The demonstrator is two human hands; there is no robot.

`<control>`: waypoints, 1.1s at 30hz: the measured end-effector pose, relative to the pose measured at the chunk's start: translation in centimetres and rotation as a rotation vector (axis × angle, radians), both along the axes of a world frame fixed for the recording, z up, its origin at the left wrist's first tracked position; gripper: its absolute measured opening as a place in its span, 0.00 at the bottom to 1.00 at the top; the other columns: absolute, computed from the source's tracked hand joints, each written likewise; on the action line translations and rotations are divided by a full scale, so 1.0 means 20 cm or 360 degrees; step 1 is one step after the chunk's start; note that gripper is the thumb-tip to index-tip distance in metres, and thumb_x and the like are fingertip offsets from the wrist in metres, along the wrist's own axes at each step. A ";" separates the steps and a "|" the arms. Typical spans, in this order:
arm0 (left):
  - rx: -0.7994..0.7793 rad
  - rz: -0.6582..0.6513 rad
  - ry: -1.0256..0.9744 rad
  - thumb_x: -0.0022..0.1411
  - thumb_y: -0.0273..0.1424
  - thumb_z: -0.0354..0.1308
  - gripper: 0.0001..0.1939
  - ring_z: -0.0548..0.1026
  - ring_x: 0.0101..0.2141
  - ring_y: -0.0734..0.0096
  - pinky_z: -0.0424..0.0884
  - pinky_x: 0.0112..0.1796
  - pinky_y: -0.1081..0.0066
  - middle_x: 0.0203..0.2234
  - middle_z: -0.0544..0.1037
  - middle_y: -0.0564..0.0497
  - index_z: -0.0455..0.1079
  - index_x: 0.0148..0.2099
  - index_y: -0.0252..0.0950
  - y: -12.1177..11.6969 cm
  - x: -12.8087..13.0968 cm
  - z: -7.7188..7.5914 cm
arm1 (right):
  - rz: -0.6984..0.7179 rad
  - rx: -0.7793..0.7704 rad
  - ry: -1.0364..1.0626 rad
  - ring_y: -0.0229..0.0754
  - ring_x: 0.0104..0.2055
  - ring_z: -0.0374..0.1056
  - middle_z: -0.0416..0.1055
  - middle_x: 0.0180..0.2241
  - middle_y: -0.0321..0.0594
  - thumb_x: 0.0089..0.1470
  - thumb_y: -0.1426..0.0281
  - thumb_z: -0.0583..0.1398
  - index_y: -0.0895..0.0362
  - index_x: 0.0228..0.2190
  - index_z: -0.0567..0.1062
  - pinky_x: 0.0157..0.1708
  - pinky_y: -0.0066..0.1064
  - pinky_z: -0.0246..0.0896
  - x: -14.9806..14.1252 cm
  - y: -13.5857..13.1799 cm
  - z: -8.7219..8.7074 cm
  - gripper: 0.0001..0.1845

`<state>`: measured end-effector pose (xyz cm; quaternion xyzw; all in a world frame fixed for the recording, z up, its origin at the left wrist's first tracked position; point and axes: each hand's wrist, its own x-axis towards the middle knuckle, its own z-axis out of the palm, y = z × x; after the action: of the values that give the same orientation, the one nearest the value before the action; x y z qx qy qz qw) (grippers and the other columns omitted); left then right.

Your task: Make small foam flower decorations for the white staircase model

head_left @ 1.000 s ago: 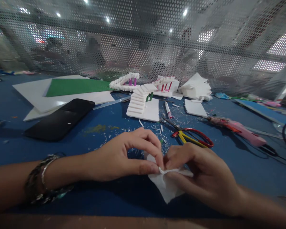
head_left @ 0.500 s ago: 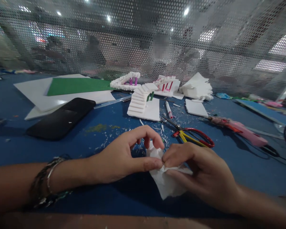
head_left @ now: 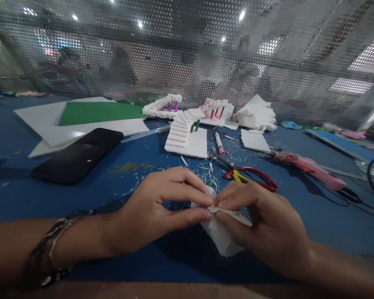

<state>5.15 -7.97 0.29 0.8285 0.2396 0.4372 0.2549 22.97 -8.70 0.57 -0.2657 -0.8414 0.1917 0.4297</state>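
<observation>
Between my two hands is a crumpled white tissue (head_left: 222, 238), gathered to a small twisted peak. My left hand (head_left: 156, 211) pinches that peak from the left with thumb and fingertips. From the right, my right hand (head_left: 264, 224) grips the tissue's folded edge between thumb and fingers. The tissue's lower corner hangs loose below my fingers. Just beyond my right hand lie scissors (head_left: 252, 176) with red and yellow handles. A small white staircase model (head_left: 180, 133) on a white board stands farther back.
A black phone-like slab (head_left: 77, 155) lies left, before green and white sheets (head_left: 102, 113). A pink glue gun (head_left: 314, 172) with a cord is at right. Behind are a marker (head_left: 219, 143), a tissue stack (head_left: 257, 114), more white models (head_left: 163, 106) and a perforated metal screen (head_left: 174, 58).
My left fingers have come down from a raised, parted position and closed on the tissue's peak beside my right fingertips. The right hand keeps its grip.
</observation>
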 end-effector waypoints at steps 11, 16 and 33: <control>-0.0102 0.0128 0.0022 0.52 0.22 0.56 0.05 0.70 0.30 0.77 0.65 0.32 0.79 0.29 0.73 0.54 0.70 0.31 0.35 -0.03 0.01 0.00 | 0.0007 -0.0023 -0.0047 0.33 0.26 0.66 0.67 0.23 0.34 0.45 0.79 0.57 0.55 0.26 0.63 0.24 0.22 0.61 0.01 0.00 -0.01 0.09; -0.0199 -0.0004 0.0060 0.54 0.24 0.55 0.04 0.69 0.34 0.77 0.64 0.36 0.78 0.31 0.73 0.54 0.70 0.33 0.35 0.00 -0.01 0.00 | 0.0211 -0.0048 -0.0209 0.32 0.29 0.65 0.68 0.28 0.36 0.45 0.81 0.55 0.56 0.33 0.64 0.27 0.21 0.61 0.06 0.02 0.04 0.12; -0.0816 -0.0260 0.0051 0.53 0.25 0.55 0.03 0.71 0.32 0.74 0.67 0.35 0.75 0.28 0.74 0.53 0.70 0.30 0.33 0.04 0.00 0.01 | 0.0432 0.0644 -0.0820 0.39 0.30 0.68 0.72 0.26 0.41 0.52 0.77 0.52 0.59 0.39 0.67 0.29 0.28 0.63 0.12 0.05 0.11 0.11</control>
<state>5.22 -7.09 0.56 0.7604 0.2788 0.3270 0.4869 25.40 -7.68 2.78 -0.1005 -0.9708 0.0032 0.2177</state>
